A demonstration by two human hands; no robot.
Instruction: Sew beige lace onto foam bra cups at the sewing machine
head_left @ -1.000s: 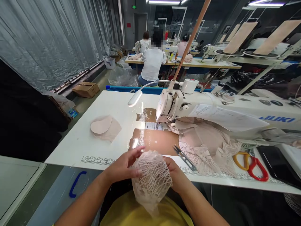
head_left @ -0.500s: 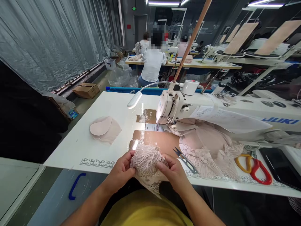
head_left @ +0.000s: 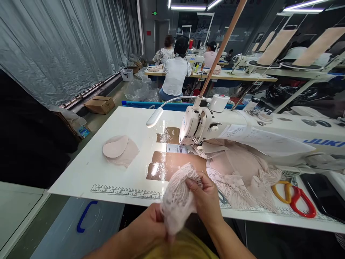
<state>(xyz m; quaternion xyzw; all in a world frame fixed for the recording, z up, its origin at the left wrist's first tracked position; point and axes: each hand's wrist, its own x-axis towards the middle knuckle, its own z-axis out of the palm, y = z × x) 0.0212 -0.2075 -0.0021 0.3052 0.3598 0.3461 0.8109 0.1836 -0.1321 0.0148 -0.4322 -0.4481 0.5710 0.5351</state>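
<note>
Both hands grip a pale pink lace piece (head_left: 179,196), bunched and tilted over the table's front edge. My left hand (head_left: 149,225) pinches its lower left side; my right hand (head_left: 206,196) holds the upper right with thumb on top. Behind it stands a white sewing machine (head_left: 199,124), its lamp lighting the needle area. Thread snips (head_left: 222,197) lie mostly hidden behind my right hand. More pink lace fabric (head_left: 239,172) is heaped under the machine arm. On the left of the table rest pale pink fabric pieces (head_left: 120,149), one rounded on top of another.
Scissors with red and yellow handles (head_left: 302,201) and a dark phone (head_left: 323,194) lie at the right. A ruler strip (head_left: 124,191) runs along the front edge. A thin gooseneck lamp (head_left: 155,117) leans over the table. Co-workers sit at a bench (head_left: 229,75) beyond.
The lace piece has turned from lying flat between my hands to a steeper tilt. My left hand has come down and nearer me; my right hand has moved slightly right, covering the snips.
</note>
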